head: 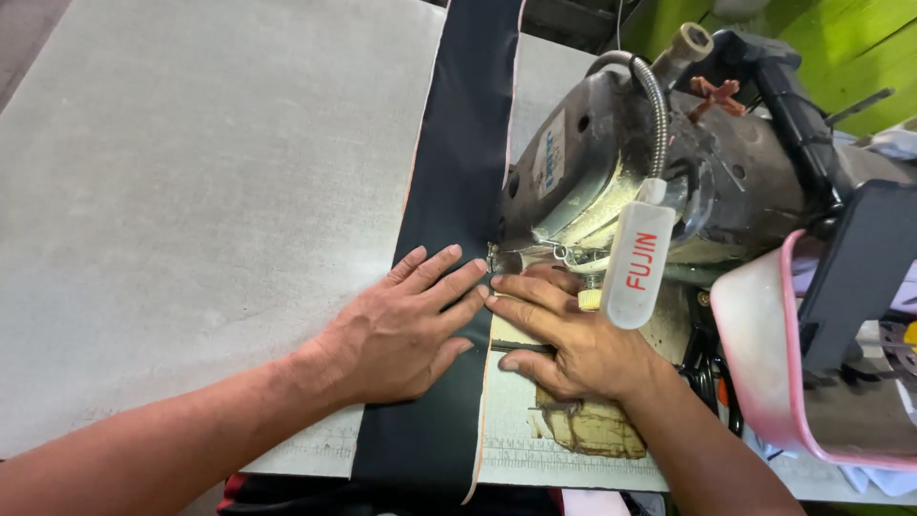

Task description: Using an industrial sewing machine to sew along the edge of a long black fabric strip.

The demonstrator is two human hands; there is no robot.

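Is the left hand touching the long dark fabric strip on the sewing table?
Touching. The head view shows the left hand pressed flat on the long dark fabric strip, fingers spread across it, no gap visible.

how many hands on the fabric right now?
2. The left hand lies flat on the dark fabric strip. The right hand presses beside it at the strip's right edge, under the sewing machine head. No other hands show.
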